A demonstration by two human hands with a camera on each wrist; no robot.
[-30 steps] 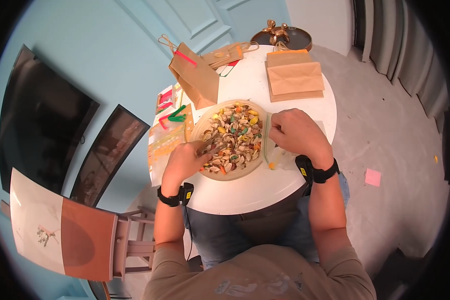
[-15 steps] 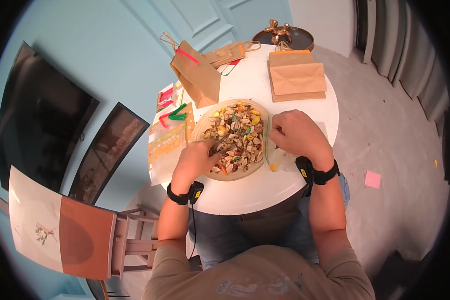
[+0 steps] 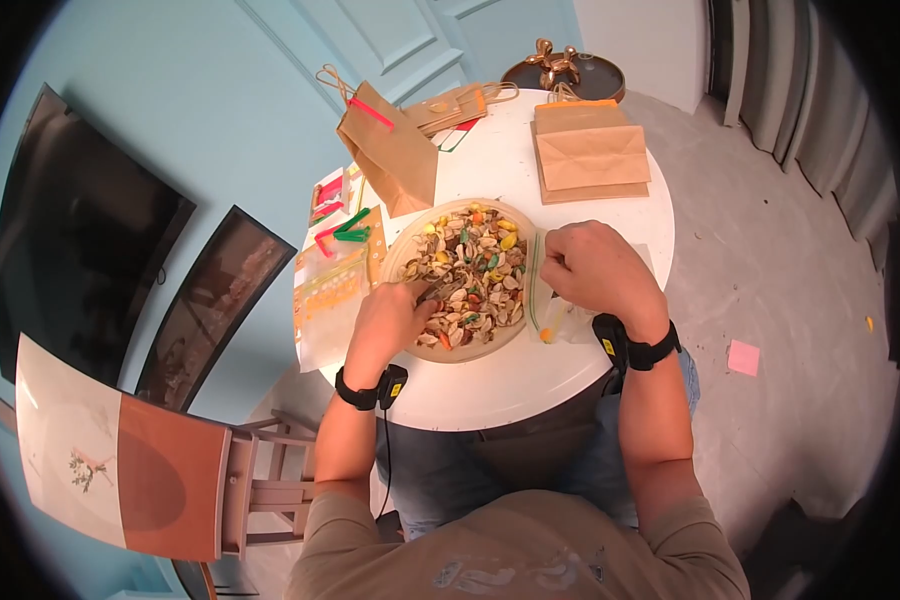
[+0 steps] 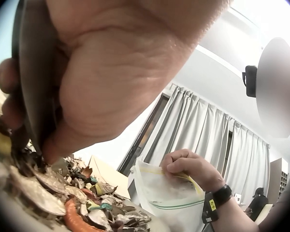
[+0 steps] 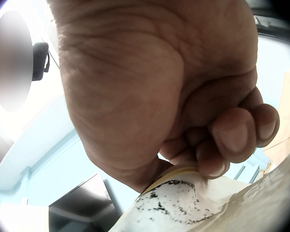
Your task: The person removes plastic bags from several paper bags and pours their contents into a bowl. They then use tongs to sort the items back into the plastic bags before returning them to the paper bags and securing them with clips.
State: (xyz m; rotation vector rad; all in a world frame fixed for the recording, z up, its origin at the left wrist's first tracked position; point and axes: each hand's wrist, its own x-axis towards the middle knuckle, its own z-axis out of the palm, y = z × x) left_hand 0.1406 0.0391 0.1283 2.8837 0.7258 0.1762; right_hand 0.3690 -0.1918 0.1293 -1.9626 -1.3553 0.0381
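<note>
Pale blue wall (image 3: 200, 90) behind, grey floor (image 3: 710, 220) around, white round worktop (image 3: 500, 385) in front of the seated person. On it, a shallow round tray (image 3: 448, 354) full of dried mix (image 3: 490, 262): pale slices, brown bits, some yellow, orange and green pieces.

Left hand (image 3: 382, 318) is over the tray's left side, pinching a thin, curved dark tool (image 4: 36, 67) between thumb and fingers, low end down at the mix; exact tool type not clear. Right hand (image 3: 602, 265) is just beside the tray's right edge, fingers curled, thumb and fingers pinching the top edge of a clear zip bag (image 4: 171, 195). Bag hangs with its mouth up, green and yellow lines across it, dark specks inside near the top.

Left of the tray: a flat clear packet (image 3: 332, 305) with an orange pattern, then green strips (image 3: 353, 228). Behind the tray, an upright brown paper bag (image 3: 395, 165) with a pink strip (image 3: 372, 114) on it; at back right, more folded brown bags (image 3: 592, 162).

Further out: dark side table (image 3: 602, 76) with a shiny copper balloon-animal figure (image 3: 557, 68), black screen (image 3: 90, 235) at left, grey curtain (image 3: 770, 85) at right, pink paper square (image 3: 743, 357) on the floor.
</note>
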